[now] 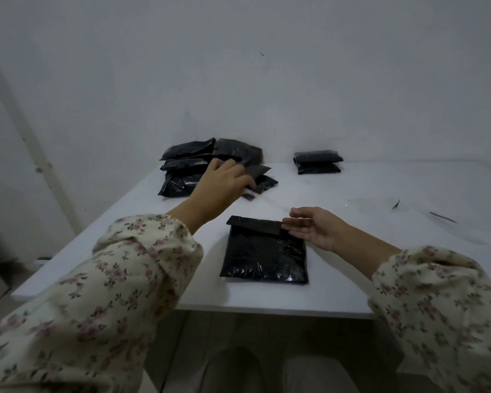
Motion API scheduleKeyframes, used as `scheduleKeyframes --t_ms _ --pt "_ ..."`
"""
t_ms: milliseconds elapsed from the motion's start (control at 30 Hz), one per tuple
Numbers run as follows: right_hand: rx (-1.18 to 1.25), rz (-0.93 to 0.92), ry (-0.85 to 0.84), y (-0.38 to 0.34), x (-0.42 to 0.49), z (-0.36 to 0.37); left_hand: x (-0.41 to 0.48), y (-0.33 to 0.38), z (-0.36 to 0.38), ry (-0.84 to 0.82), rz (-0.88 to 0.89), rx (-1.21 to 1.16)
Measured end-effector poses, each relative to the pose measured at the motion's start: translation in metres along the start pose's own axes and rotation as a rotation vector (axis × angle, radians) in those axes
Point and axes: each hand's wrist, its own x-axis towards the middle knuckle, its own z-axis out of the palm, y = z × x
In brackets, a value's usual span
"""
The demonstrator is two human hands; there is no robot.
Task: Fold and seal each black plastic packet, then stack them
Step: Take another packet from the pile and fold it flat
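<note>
Black packet (264, 251) flat at table (380, 268) centre, flap folded. R hand (312, 226): fingers straight, together, tips touching flap end. L arm extended, L hand (224, 181) on far-left packet pile (182, 171); fingers blurred, cannot tell grip.

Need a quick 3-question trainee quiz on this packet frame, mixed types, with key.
1. True or false: the right hand has its fingertips at the folded flap of the near packet.
2. The left hand reaches toward: A) the pile at far left; B) the near packet; C) the wall.
3. How many packets are in the far-right stack?
Key: 1 true; 2 A; 3 two.
</note>
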Motion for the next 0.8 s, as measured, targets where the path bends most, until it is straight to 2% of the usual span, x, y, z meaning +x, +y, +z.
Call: scheduleKeyframes --t_ms 67,133,367,467,667,800 --pt "-0.039 -0.006 0.001 0.001 -0.001 -0.006 -0.015 0.000 0.003 -0.084 0.139 0.019" --pt "-0.061 -0.013 0.004 0.002 -0.003 -0.008 -0.030 0.005 0.005 -0.102 0.217 0.000" --pt "-0.109 -0.085 0.017 0.006 -0.008 -0.010 -0.052 0.015 0.018 -0.065 0.275 0.024" --pt "-0.064 -0.098 0.026 0.010 -0.007 -0.012 -0.049 0.019 0.017 -0.079 0.146 0.078" --pt "-0.064 -0.104 0.003 0.009 -0.008 -0.012 -0.046 0.018 0.009 -0.270 -0.268 0.025" --pt "-0.073 -0.123 0.022 0.007 -0.009 -0.011 -0.038 0.021 0.006 -0.271 -0.430 -0.006"
